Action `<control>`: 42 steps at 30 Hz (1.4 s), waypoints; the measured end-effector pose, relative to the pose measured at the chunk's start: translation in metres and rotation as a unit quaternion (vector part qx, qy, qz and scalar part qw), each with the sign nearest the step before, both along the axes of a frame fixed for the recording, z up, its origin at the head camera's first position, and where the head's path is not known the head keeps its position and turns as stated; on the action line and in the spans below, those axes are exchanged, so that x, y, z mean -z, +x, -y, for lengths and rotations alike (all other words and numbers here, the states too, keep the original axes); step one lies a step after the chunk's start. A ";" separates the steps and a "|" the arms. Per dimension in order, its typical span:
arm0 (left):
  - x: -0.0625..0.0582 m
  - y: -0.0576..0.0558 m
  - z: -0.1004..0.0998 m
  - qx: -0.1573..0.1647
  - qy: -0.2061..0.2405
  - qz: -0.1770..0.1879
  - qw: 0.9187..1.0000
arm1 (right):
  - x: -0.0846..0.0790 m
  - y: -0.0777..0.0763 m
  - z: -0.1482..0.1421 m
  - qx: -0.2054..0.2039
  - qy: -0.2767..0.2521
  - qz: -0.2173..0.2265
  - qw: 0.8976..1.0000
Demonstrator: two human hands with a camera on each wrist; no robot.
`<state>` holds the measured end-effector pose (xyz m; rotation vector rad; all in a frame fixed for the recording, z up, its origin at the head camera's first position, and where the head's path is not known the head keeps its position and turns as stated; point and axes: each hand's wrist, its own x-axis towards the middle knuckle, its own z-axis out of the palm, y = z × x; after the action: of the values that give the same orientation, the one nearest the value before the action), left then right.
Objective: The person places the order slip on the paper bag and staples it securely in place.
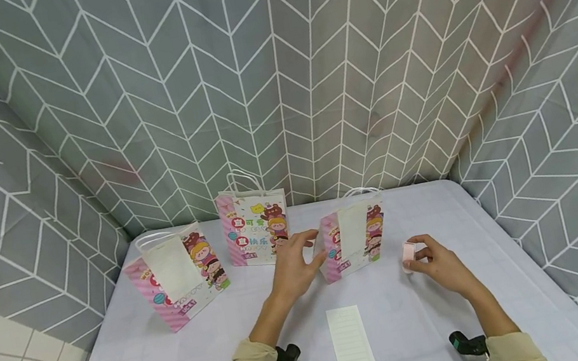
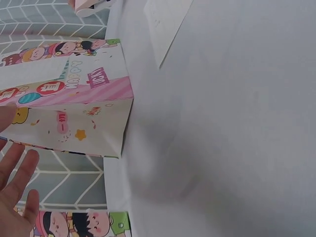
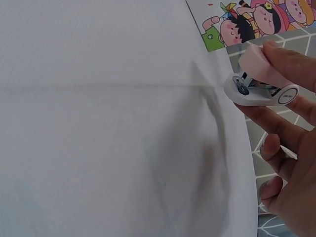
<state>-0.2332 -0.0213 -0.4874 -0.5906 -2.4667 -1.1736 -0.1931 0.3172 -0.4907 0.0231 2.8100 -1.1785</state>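
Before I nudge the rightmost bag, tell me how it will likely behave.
The rightmost bag probably tips easily: it stands tall, with narrow sides. Its thin, paper-like walls suggest low weight, hidden contents aside, and may buckle if squeezed.

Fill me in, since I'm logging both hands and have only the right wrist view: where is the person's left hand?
Observer: The left hand is at the left side of the rightmost paper bag; whether it touches it, I can't tell for sure.
Operator: Is that the only bag on the table?
Observer: No, two more stand to its left, a middle bag and a leftmost bag.
Operator: Does anything lie flat there?
Observer: Yes, a narrow white sheet, nearer the person than the bags.
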 end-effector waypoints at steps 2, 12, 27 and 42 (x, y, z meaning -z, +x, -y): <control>0.000 -0.001 -0.003 -0.002 -0.003 0.010 1.000 | 0.001 0.000 -0.002 0.000 0.001 0.013 1.000; 0.010 -0.008 -0.022 -0.013 -0.021 0.001 1.000 | 0.010 0.002 -0.013 0.016 0.015 0.027 0.999; 0.015 -0.017 -0.040 -0.014 -0.045 0.008 0.999 | 0.017 0.002 -0.031 0.014 0.031 -0.021 0.999; 0.014 -0.016 -0.044 -0.016 -0.053 0.031 0.998 | 0.016 0.001 -0.037 0.029 0.049 0.036 0.998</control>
<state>-0.2490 0.0231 -0.5014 -0.5498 -2.5936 -1.0703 -0.1922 0.3547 -0.5071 0.1519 2.8187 -1.0282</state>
